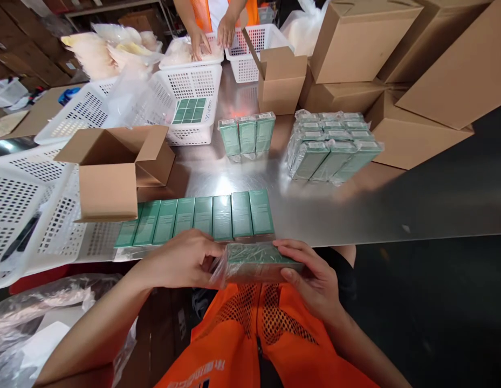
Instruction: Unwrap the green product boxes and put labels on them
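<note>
**Worker in orange mesh vest**

A person is wearing an orange vest (266, 345) with perforated mesh panels, a dark centre zip and pale lettering near the hem; both forearms are showing bare beside the vest.

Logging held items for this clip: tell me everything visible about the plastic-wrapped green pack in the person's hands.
The wrapped pack is a flat bundle of green cartons in clear, crinkled, glossy film. It lies roughly level, held just off the near edge of the metal table, above the orange vest. The left hand grips its left end, where loose film bunches; the right hand cups its right end, thumb on top. How many cartons it holds cannot be told.
</note>
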A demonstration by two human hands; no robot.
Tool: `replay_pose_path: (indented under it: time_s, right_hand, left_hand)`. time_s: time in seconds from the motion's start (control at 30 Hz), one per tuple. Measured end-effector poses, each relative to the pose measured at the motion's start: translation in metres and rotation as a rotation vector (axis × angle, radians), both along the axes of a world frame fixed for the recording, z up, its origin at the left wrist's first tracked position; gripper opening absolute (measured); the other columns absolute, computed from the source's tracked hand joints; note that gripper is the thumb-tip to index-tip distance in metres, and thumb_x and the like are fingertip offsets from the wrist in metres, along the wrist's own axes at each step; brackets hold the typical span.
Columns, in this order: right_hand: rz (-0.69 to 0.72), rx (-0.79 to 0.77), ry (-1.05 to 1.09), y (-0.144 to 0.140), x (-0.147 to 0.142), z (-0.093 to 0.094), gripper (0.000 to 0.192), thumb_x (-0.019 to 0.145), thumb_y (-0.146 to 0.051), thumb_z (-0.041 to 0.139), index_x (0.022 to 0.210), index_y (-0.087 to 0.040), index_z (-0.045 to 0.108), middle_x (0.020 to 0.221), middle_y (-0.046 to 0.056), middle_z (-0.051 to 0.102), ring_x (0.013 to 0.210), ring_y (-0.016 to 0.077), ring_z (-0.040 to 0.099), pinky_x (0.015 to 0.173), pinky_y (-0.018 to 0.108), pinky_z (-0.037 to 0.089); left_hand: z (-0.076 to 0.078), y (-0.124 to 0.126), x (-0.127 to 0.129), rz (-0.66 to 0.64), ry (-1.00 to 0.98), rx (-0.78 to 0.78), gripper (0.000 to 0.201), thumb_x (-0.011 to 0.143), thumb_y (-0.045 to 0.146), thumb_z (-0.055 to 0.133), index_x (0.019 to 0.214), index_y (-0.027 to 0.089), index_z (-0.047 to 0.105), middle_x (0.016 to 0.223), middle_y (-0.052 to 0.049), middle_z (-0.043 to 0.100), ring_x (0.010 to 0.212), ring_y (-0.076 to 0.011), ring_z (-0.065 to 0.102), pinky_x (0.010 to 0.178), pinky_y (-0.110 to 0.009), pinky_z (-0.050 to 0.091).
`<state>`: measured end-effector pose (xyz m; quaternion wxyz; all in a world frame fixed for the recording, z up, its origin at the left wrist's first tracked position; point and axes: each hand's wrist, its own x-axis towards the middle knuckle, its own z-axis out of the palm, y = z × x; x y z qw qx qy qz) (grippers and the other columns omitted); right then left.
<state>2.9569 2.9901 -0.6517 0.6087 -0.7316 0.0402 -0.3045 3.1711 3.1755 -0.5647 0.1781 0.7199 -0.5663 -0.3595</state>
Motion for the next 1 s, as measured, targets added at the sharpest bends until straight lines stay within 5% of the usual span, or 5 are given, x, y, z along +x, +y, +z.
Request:
replay_pose_path:
  time_s: [0.23,0.5,0.67,0.87,1.0]
  right_hand:
    - [0.014,-0.197,0.027,0.003,0.005,0.000,0.041,0.094,-0.016,0.065,0.132,-0.032,0.067,0.123,0.007,0.068,0.114,0.0203,0.067,0.096,0.031,0.059]
    - [-0.213,-0.038,-0.057,0.006,0.001,-0.008,0.037,0.093,-0.014,0.066,0.125,-0.033,0.071,0.123,0.005,0.069,0.115,0.0188,0.066,0.100,0.032,0.056]
    - [-0.146,0.493,-0.034,0.019,0.009,-0.017,0.024,0.092,-0.037,0.072,0.115,-0.033,0.069,0.117,0.004,0.069,0.108,0.0185,0.066,0.091,0.031,0.057]
    - [0.309,0.895,0.150,0.058,0.002,-0.017,0.090,0.070,-0.045,0.092,0.141,-0.036,0.037,0.123,0.005,0.061,0.101,0.0192,0.065,0.084,0.032,0.056]
    - [0.470,0.869,0.271,0.053,-0.012,-0.019,0.092,0.072,-0.044,0.090,0.146,-0.033,0.035,0.139,0.011,0.053,0.106,0.0207,0.065,0.087,0.034,0.055]
  left_hand:
    - [-0.021,-0.014,-0.010,0.159,0.063,-0.713,0.043,0.079,0.042,0.081,0.116,0.023,0.070,0.107,-0.011,0.074,0.090,-0.0221,0.069,0.071,-0.031,0.053]
    - [-0.029,-0.022,-0.018,0.225,0.115,-0.771,0.045,0.092,0.051,0.066,0.124,0.019,0.067,0.115,-0.014,0.069,0.099,-0.0227,0.066,0.073,-0.032,0.055]
    - [-0.040,-0.025,-0.020,0.358,0.079,-0.933,0.027,0.097,0.043,0.063,0.113,0.024,0.072,0.108,-0.009,0.070,0.099,-0.0202,0.067,0.081,-0.032,0.054]
    - [-0.070,-0.035,-0.050,0.384,0.435,-0.972,0.037,0.084,0.045,0.078,0.112,0.024,0.065,0.119,-0.010,0.069,0.105,-0.0231,0.067,0.081,-0.031,0.053]
    - [-0.091,-0.027,-0.075,0.518,0.728,-0.792,0.029,0.082,0.037,0.081,0.096,0.023,0.059,0.100,-0.005,0.070,0.092,-0.0201,0.068,0.076,-0.029,0.052]
